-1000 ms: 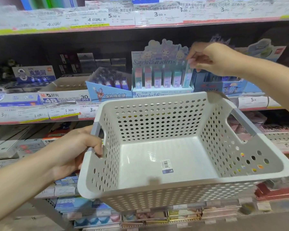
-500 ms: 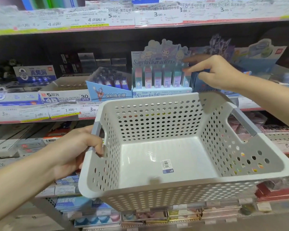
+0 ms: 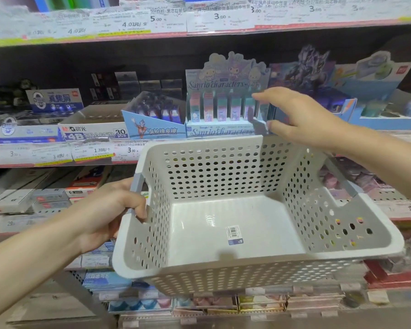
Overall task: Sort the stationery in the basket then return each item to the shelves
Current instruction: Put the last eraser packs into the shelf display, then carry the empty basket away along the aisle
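Left hand (image 3: pixel 105 212) grips the handle of the basket (image 3: pixel 223 271), its long axis left to right. Right hand (image 3: pixel 301 117), fingers loosely spread, hovers above the far rim.

The right hand (image 3: pixel 304 117) hides the display box's (image 3: pixel 223 132) right end; the price labels (image 3: pixel 138 22) above are blurred.

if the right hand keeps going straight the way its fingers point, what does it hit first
Probably the erasers in the Sanrio display box; the right hand points left at their tops, though depth is unclear.
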